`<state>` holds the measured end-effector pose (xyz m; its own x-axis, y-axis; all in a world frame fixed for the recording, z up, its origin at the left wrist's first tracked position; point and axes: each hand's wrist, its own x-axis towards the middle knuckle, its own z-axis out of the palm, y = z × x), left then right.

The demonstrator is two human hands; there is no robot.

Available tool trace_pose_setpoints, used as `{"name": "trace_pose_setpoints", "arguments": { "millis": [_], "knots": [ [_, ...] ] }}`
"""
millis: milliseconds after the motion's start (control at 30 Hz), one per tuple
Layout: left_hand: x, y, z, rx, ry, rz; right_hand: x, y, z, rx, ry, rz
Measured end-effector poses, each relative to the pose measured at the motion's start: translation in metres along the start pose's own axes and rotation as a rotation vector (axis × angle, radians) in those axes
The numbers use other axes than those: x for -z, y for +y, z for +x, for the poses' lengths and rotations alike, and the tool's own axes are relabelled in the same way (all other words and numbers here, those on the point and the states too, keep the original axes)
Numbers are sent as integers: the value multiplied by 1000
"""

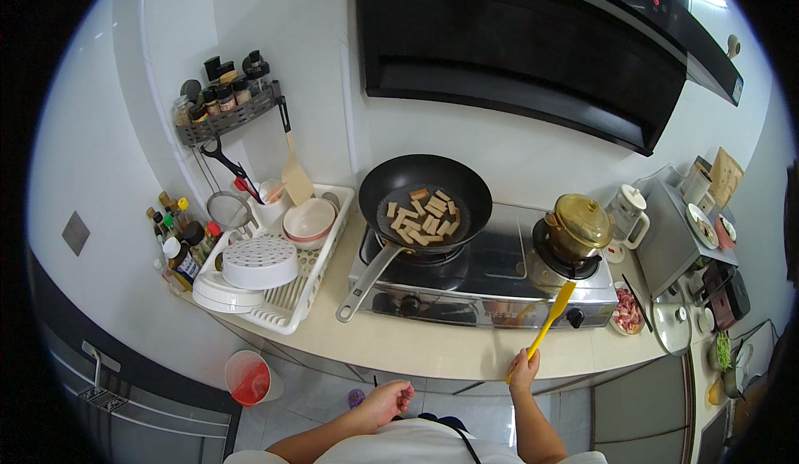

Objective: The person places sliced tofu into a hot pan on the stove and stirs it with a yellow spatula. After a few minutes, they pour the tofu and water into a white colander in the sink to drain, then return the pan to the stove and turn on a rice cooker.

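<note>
My right hand [525, 369] grips the handle of a yellow spatula [553, 316], its blade raised over the stove's front edge on the right. Loosely curled in front of my body, my left hand [392, 401] holds nothing that I can see. A black frying pan [426, 168] stands on the left burner of the gas stove [493, 267], its metal handle [369, 282] pointing towards me and to the left. Browned strips of food [431, 214] lie spread across the pan's bottom. On the right burner sits a lidded amber glass pot [578, 227].
Left of the stove, a white dish rack [319, 280] holds bowls and a perforated white steamer [259, 263]. Bottles [181, 260] line the wall. A plate of raw sliced meat [627, 311], chopsticks [637, 303] and a glass lid [671, 326] lie at right. A black range hood [518, 52] hangs above.
</note>
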<state>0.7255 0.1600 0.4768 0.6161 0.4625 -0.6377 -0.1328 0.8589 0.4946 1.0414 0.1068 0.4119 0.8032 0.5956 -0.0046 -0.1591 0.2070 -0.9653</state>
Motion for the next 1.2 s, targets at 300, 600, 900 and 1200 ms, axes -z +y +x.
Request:
{"name": "trace_pose_setpoints", "arguments": {
  "millis": [300,600,900,1200],
  "knots": [
    [0,-2,2,-13,-1,-14,0,1,0,-4,2,9],
    [-1,-3,0,-26,7,-12,1,1,0,6,-10,-14],
    [-2,-4,0,-32,-11,-15,2,3,0,3,-16,10],
    [-1,-6,2,-14,4,-18,1,1,-1,11,-23,6]
  ]
}}
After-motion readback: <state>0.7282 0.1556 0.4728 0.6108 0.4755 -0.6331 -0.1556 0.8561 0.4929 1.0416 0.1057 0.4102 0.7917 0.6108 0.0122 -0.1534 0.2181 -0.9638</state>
